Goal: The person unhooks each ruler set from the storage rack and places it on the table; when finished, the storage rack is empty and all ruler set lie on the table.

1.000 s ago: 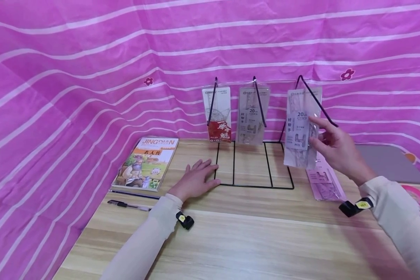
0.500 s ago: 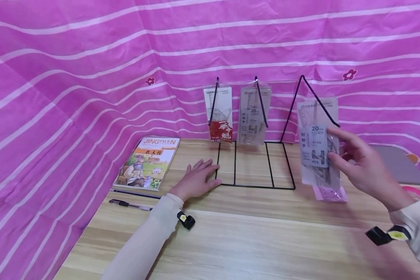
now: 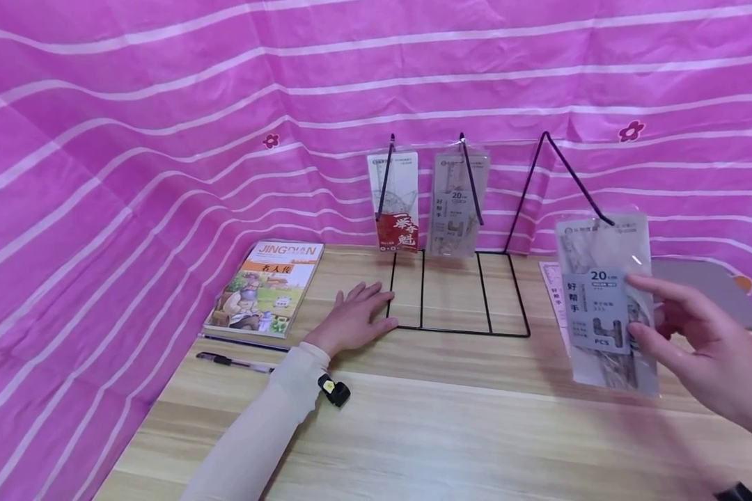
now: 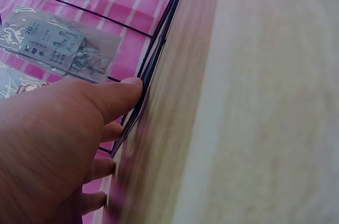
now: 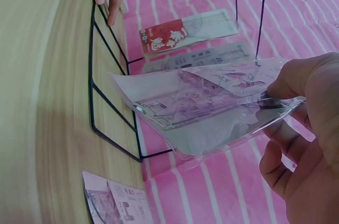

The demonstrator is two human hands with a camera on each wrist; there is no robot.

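Note:
At the right, my right hand point(image 3: 708, 341) pinches the edge of a grey ruler set point(image 3: 608, 313) in a clear packet, held upright above the table. The top of this packet is beside the tip of the black wire rack's point(image 3: 529, 316) right hook; whether they touch I cannot tell. From the right wrist view, the packet point(image 5: 201, 102) shows its back between thumb and fingers. My left hand point(image 3: 351, 316) rests on the left side of the rack's base, fingers spread. On the other hooks hang a red-and-white ruler set point(image 3: 401, 198) and another grey ruler set point(image 3: 454, 219).
A pink ruler set point(image 3: 553, 289) lies on the table behind the held packet, partly hidden. A book point(image 3: 266, 285), a pencil point(image 3: 244, 343) and a pen point(image 3: 232, 362) lie at the left. Back right is a flat grey object point(image 3: 708, 285). Pink striped cloth point(image 3: 163, 174) surrounds the table.
My right hand has drawn the grey ruler set forward along the right hook, down and to the right, toward the hook's tip. My left hand has stayed on the rack's base.

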